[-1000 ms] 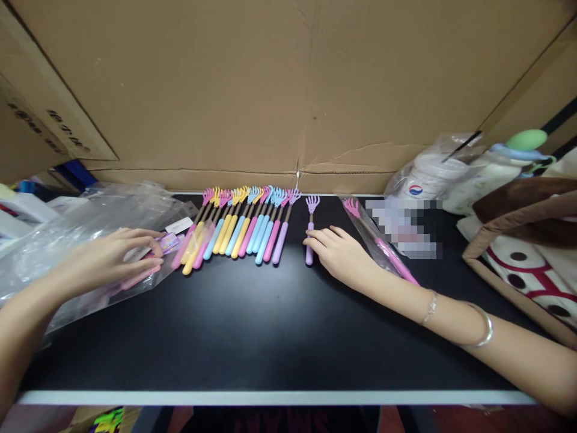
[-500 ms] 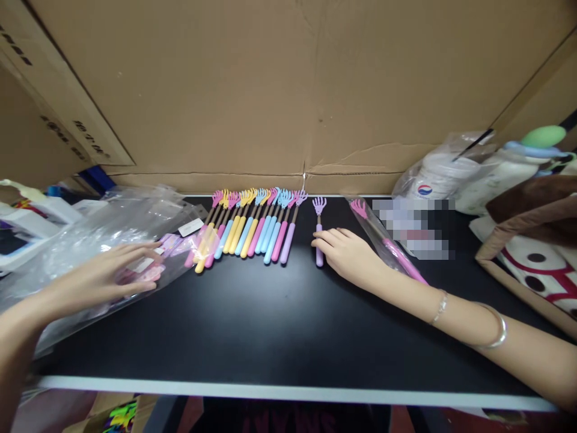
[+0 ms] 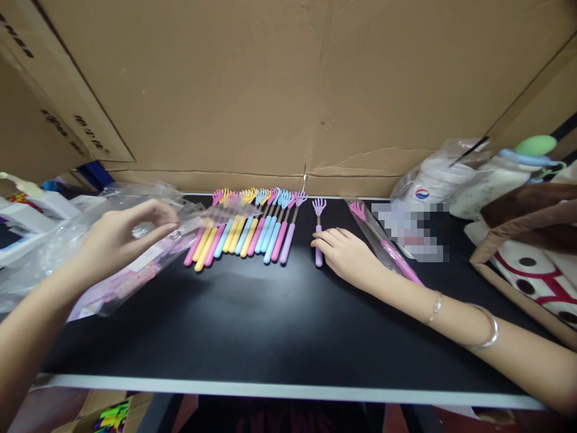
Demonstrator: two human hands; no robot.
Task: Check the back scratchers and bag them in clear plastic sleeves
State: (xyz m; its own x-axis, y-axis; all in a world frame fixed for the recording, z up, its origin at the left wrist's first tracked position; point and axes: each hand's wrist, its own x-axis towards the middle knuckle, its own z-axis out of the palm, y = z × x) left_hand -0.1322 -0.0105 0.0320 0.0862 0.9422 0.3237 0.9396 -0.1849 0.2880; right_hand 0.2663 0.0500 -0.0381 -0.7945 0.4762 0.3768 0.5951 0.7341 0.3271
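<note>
My left hand [image 3: 135,231] is raised at the left with thumb and forefinger pinched on a clear plastic bag [image 3: 193,219]. The bag stretches right over some handles in a row of telescopic back scratchers [image 3: 247,231], coloured pink, yellow, blue and purple, with claw heads pointing away from me. Under the left hand lie printed packages [image 3: 130,279] in clear plastic. My right hand [image 3: 345,252] rests on the table, its fingers curled over the handle of a purple back scratcher [image 3: 318,228] lying apart from the row. The right thumb is hidden.
Right of my right hand lies a pink back scratcher [image 3: 396,258] in a clear sleeve. Beyond are a bagged white cup [image 3: 439,180], a bottle [image 3: 491,180] and a brown-trimmed bag [image 3: 523,240]. Cardboard [image 3: 270,90] walls the back. White stands [image 3: 27,222] are at far left.
My left hand has risen and closed from spread fingers into a pinch, lifting the bag's edge off the pile. My right hand stays on the purple back scratcher.
</note>
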